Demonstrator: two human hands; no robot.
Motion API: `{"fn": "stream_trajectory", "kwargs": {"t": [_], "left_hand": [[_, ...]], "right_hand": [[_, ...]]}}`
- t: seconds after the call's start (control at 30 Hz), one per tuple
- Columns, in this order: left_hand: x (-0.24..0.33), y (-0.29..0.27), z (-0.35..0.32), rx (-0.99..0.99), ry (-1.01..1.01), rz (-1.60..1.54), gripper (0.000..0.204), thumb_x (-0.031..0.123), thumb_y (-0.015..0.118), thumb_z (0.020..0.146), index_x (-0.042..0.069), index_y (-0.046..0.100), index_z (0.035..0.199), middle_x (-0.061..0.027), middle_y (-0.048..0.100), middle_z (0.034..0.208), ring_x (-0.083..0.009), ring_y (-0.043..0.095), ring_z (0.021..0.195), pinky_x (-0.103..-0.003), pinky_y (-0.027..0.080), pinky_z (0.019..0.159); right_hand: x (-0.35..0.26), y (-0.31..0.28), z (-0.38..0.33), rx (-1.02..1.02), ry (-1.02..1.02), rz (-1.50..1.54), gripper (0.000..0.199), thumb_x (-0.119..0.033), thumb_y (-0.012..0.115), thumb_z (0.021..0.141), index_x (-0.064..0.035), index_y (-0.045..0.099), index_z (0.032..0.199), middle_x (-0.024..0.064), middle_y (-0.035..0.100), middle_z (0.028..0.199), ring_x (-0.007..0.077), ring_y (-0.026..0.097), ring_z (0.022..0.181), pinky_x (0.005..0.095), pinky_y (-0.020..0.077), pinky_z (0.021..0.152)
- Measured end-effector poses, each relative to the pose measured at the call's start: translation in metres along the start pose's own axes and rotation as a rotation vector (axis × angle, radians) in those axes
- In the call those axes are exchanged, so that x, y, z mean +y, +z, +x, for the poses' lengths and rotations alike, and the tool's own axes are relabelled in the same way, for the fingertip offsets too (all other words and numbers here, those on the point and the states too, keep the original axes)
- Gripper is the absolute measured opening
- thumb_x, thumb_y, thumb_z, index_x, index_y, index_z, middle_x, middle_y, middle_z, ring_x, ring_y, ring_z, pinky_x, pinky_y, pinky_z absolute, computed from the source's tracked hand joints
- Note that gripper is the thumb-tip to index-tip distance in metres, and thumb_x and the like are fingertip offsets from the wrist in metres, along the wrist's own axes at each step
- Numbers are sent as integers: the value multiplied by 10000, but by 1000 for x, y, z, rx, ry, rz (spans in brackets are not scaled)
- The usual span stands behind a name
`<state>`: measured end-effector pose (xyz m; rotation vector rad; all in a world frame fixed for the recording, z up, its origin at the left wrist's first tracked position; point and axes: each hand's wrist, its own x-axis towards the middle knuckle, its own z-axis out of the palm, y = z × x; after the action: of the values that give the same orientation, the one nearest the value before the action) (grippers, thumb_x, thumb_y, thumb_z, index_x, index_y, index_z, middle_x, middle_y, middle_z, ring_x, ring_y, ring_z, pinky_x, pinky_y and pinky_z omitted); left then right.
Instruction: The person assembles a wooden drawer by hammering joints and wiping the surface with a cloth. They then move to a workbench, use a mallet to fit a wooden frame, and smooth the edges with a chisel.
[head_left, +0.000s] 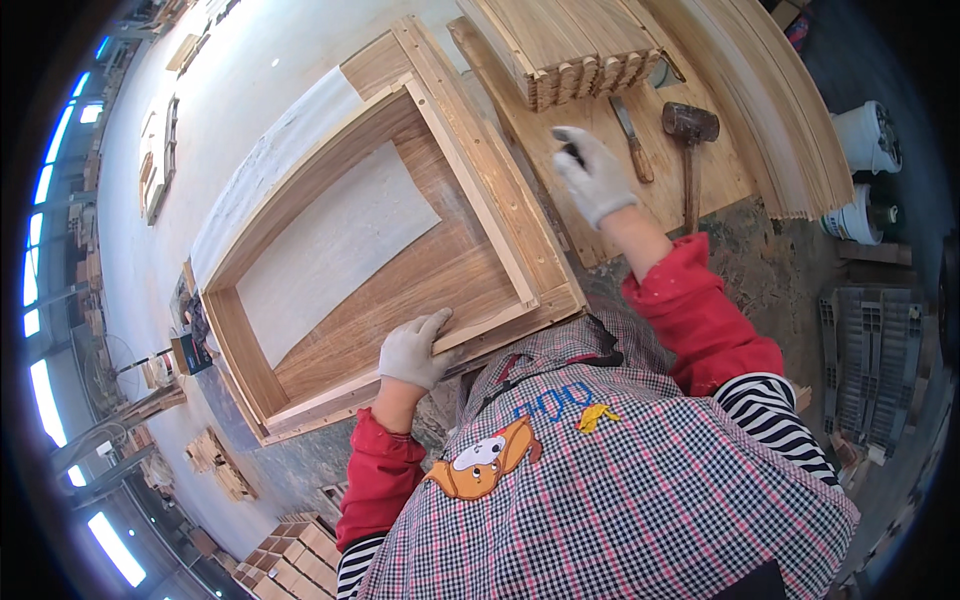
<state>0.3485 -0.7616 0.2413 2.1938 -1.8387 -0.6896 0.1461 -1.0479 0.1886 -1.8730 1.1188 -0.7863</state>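
Note:
A shallow rectangular wooden box frame [520, 255] lies before me, with a sheet of pale paper [340, 235] on its wood-grained bottom panel. In a white glove, my left hand [413, 350] grips the box's near rim, thumb laid along the top. My right hand [592, 175], gloved too, hovers right of the box above a wooden board [560, 195]. Its fingers are curled and a little blurred, with something small and dark between them that I cannot make out. Closest to that hand are a chisel [632, 140] with a wooden handle and a dark-headed mallet [691, 135].
Stacked wooden pieces with jointed ends [590, 75] stand at the board's far end. Long curved planks [780, 110] line the right side. White buckets [865, 135] and a grey plastic pallet [875, 345] sit further right. Wooden crates [295, 560] are at lower left.

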Motion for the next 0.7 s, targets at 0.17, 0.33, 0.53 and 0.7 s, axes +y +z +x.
{"fn": "stream_trajectory", "kwargs": {"t": [0.17,0.33,0.53,0.7], "left_hand": [[-26,-29,-25,170,38,-195,697,262,771,690,8,509,1283,-175,586,1216,-326,555,1138,-398,430,971],[-82,-31,-75,405,-252,-575,563,189,679,785,10,508,1291,-176,585,1233,-312,558,1144,-387,420,986],[-84,-5,-84,189,-314,-16,391,355,516,897,95,620,1170,-166,657,1060,-333,618,990,-413,473,866],[-82,-2,-80,183,-378,105,392,431,435,922,135,667,1033,-132,677,965,-352,631,883,-450,487,763]], "right_hand": [[-21,33,19,-133,28,240,376,-268,563,899,-40,551,1198,100,631,1002,195,594,904,302,461,844],[-46,42,18,-170,80,241,463,-335,565,888,-11,541,1218,174,626,1091,267,604,988,336,459,889],[-91,72,-9,-298,142,-148,696,-451,601,812,-61,420,1359,248,592,1180,368,568,1112,399,447,937],[-89,88,0,-406,306,-308,619,-305,552,814,-65,413,1368,253,607,1142,385,580,1080,427,455,928]]}}
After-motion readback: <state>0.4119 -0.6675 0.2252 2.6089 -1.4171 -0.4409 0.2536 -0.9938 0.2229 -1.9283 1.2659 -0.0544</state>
